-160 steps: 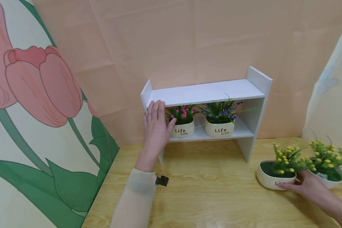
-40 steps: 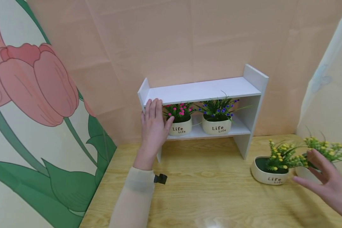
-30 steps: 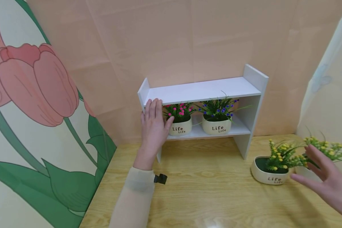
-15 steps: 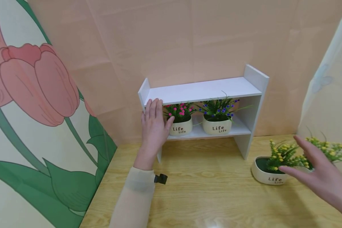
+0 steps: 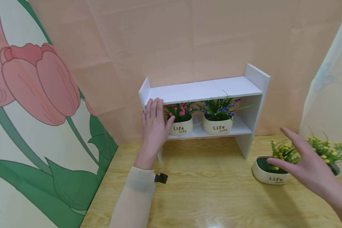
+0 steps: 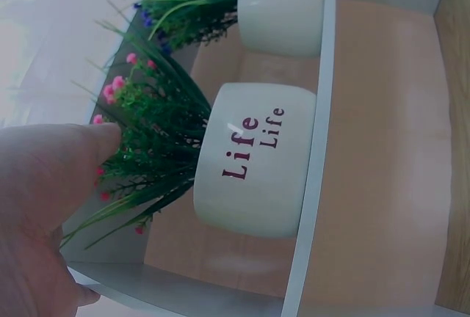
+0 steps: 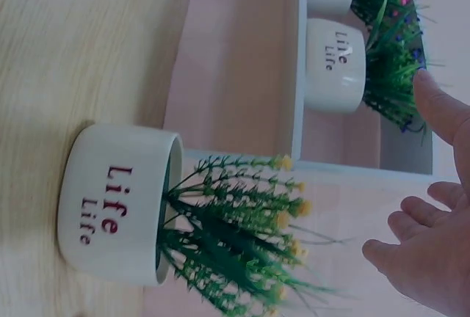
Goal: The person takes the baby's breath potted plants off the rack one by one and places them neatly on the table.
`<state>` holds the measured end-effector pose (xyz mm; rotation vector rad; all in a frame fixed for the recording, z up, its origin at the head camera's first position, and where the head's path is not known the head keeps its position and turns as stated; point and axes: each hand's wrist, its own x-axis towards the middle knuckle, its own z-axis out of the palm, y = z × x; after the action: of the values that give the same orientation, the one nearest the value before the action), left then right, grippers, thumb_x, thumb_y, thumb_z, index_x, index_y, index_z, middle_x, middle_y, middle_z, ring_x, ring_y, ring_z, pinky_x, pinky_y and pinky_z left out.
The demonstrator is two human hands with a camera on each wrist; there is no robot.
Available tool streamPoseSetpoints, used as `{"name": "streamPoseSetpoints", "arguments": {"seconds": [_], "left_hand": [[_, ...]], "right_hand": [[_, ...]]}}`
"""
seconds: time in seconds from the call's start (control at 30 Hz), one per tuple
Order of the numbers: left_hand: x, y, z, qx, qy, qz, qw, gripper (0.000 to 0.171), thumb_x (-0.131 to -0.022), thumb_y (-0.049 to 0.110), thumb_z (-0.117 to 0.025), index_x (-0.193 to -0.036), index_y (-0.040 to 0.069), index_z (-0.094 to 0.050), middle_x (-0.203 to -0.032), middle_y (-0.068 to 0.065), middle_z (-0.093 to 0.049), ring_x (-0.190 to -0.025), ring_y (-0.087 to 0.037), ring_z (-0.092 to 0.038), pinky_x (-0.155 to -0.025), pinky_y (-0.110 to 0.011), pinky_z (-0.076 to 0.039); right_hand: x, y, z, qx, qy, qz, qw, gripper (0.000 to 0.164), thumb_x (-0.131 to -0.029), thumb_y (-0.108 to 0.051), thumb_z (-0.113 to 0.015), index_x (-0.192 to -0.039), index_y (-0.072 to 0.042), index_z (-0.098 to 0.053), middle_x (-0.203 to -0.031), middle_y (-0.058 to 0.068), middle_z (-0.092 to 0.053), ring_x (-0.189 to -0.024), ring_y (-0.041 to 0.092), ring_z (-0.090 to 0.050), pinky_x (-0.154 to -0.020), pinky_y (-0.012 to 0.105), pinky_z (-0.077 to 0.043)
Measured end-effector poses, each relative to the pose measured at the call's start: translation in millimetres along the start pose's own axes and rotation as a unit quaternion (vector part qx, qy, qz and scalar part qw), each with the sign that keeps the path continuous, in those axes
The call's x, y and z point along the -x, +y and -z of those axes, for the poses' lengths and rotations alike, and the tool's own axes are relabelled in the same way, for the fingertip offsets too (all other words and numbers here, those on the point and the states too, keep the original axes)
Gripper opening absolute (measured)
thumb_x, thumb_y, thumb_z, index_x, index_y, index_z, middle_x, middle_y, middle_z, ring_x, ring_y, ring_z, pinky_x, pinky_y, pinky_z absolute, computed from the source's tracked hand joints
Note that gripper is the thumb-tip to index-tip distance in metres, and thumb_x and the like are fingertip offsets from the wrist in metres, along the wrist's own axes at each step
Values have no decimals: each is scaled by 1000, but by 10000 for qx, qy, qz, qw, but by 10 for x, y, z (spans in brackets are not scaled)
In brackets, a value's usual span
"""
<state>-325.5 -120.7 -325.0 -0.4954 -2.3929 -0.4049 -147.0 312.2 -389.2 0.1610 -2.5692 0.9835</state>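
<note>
My left hand (image 5: 155,129) rests against the left front edge of the white shelf (image 5: 205,90), fingertips at its top board. On the middle board stand a pot with pink flowers (image 5: 181,127) and a pot with blue flowers (image 5: 218,126), both cream and marked "Life". My right hand (image 5: 307,164), thumb and fingers spread, hovers over a pot with yellow flowers (image 5: 270,177) on the table and holds nothing. The right wrist view shows that yellow-flowered pot (image 7: 117,199) upright, with the right hand (image 7: 429,243) above its blooms.
A second yellow-flowered plant (image 5: 330,150) stands behind my right hand, partly hidden. The wooden table (image 5: 205,190) runs up to a pink cloth backdrop (image 5: 188,41). A tulip-print panel (image 5: 45,126) borders the left side, a pale cloth (image 5: 330,95) the right.
My right hand has let go of the nearer yellow-flowered pot, drawn back to the right, then moved left and up over it. The left hand stays at the shelf.
</note>
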Motion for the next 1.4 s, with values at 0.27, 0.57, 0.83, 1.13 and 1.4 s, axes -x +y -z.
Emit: {"name": "streamPoseSetpoints", "arguments": {"seconds": [0.27, 0.57, 0.83, 1.13, 1.4], "left_hand": [[9, -4, -14, 63, -6, 28, 10000, 80, -112, 46, -64, -170, 4, -29, -175, -14, -28, -168, -35, -11, -129, -70, -21], [9, 4, -20, 106, -19, 49, 9999, 80, -112, 47, -63, -171, 5, -29, -176, -14, -28, -168, -34, -10, -130, -69, -19], [12, 4, -14, 125, -19, 68, 9999, 79, -112, 45, -64, -170, 5, -28, -176, -14, -27, -168, -35, -9, -129, -70, -20], [13, -2, -16, 138, 40, 5, 9999, 79, -112, 45, -65, -170, 4, -29, -175, -15, -29, -168, -35, -10, -128, -71, -22], [1, 3, -11, 120, 43, 7, 9999, 79, -112, 44, -65, -170, 5, -29, -175, -14, -29, -168, -35, -11, -129, -70, -21]], "right_hand": [[-172, -98, -102, -268, -46, 343, 9990, 116, -92, -21, -93, -179, -23, -16, -181, 23, -17, -155, 68, -21, -116, 87, -13], [-349, -216, -271, -564, -126, 511, 9970, 113, -92, -16, -93, -178, -15, -20, -177, 30, -22, -151, 69, -29, -126, 71, -17], [-520, -309, -373, -603, -345, 243, 9973, 115, -95, -27, -91, -178, -12, -13, -177, 33, -18, -144, 74, -34, -109, 84, -34], [-660, -354, -468, -769, -574, 61, 9954, 115, -99, -34, -87, -178, -12, -8, -178, 32, -15, -148, 70, -33, -110, 83, -35], [-855, -384, -597, -964, -689, 30, 9929, 116, -99, -33, -87, -178, -8, -6, -179, 32, -12, -151, 68, -30, -117, 77, -34]]}}
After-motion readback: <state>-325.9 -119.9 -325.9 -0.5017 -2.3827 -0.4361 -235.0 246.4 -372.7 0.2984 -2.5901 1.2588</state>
